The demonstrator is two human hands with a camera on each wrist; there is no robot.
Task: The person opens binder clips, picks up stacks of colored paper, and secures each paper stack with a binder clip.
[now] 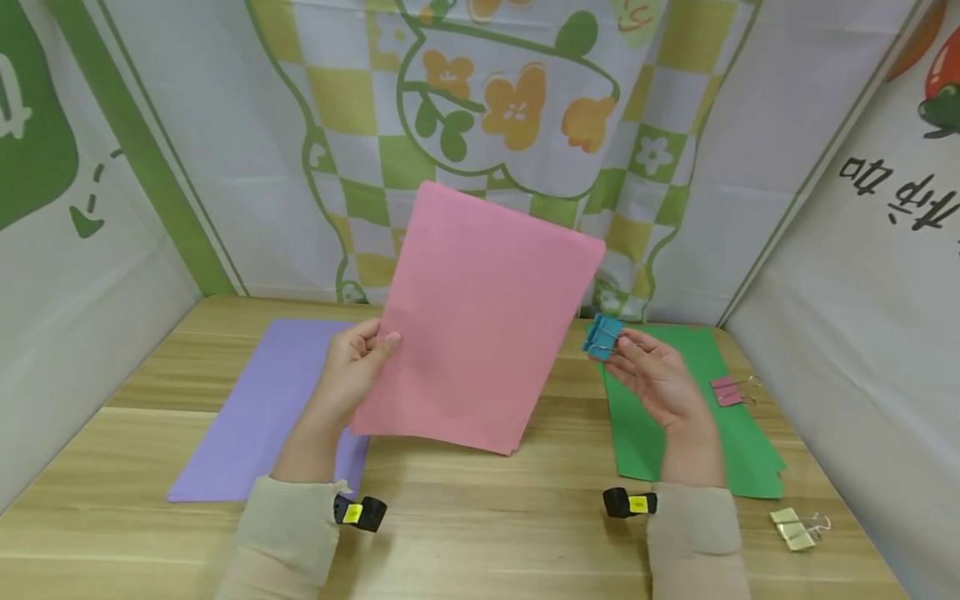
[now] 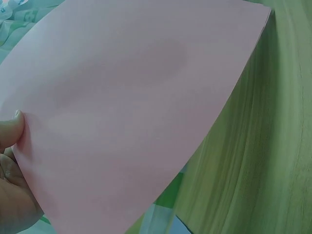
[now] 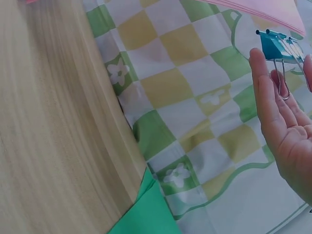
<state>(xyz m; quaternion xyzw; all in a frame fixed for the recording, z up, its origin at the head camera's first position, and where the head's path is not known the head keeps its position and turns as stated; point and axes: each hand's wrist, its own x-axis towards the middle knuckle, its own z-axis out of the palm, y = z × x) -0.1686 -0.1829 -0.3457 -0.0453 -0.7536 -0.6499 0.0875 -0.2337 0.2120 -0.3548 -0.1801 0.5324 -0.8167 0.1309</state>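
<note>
Pink paper stack [image 1: 480, 325] raised and tilted above the bench [image 1: 517, 542], left hand [image 1: 351, 368] gripping its left edge, thumb in front; edges at its lower right corner sit slightly uneven, so a one-sided pinch could likely let sheets slide or fan. Right hand [image 1: 660, 379], to the right of the stack and apart from it, pinches a blue binder clip [image 1: 603, 337] by its wire handles; an off-centre squeeze might twist the clip loose. Slackened left grip could spill pages toward the purple paper [image 1: 240, 433], left of the stack
</note>
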